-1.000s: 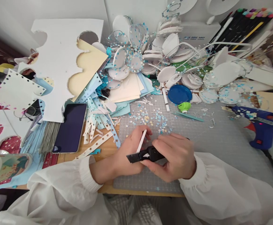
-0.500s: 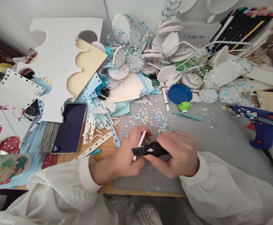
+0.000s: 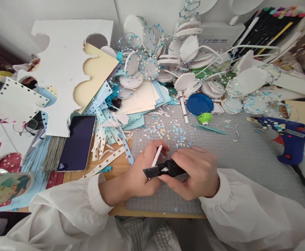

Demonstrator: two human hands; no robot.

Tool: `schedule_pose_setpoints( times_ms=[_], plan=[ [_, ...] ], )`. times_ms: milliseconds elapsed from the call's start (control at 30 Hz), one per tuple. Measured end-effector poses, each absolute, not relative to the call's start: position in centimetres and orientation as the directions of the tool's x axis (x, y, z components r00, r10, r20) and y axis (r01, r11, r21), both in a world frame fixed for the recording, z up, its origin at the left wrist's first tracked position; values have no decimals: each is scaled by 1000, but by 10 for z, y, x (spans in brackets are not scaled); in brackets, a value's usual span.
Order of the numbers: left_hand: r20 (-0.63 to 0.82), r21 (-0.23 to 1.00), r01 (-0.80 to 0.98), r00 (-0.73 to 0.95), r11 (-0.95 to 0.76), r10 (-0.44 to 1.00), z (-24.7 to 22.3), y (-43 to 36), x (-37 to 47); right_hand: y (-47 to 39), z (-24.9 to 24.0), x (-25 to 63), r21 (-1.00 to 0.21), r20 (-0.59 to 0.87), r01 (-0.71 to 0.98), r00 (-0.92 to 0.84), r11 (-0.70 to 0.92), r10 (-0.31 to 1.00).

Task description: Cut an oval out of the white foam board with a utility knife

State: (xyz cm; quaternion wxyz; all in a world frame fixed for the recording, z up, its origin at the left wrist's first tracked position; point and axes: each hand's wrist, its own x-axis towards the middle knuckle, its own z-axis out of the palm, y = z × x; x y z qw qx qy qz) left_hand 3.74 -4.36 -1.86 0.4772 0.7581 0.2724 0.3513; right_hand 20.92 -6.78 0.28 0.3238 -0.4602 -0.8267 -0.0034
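Note:
My left hand is closed around a thin white foam piece, seen edge-on between thumb and fingers; its lower part is hidden. In my right hand is a black utility knife, its dark blade pointing left across the foam piece. Whether the blade touches the foam I cannot tell. Both hands are above the near part of a grey cutting mat. Just beyond them, small blue, white and yellow paper stars lie scattered on the mat.
At right lies a blue glue gun. A blue lid and a green cap sit beyond the hands. White foam discs pile up at the back. Left are a phone, paper strips and a cut foam board.
The knife has slid slightly left and down across the foam piece, my right hand moving with it. My left hand keeps its grip. The whole view has shifted a little.

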Motion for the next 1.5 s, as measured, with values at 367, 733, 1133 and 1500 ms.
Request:
schedule_pose_setpoints(
  times_ms=[367, 733, 1133, 1500],
  plan=[
    [260, 901, 118, 625, -418, 736, -16, -42, 37, -68, 2, 209, -303, 522, 764, -368, 570, 770],
    [258, 900, 119, 632, -420, 730, -10, -43, 37, -66, 2, 212, -297, 539, 766, -359, 570, 762],
    [276, 883, 120, 649, -454, 708, -12, -43, 38, -67, 4, 213, -317, 533, 765, -345, 561, 772],
    [314, 870, 104, 638, -482, 704, -12, -43, 38, -66, 6, 213, -325, 526, 764, -344, 558, 778]
  ],
)
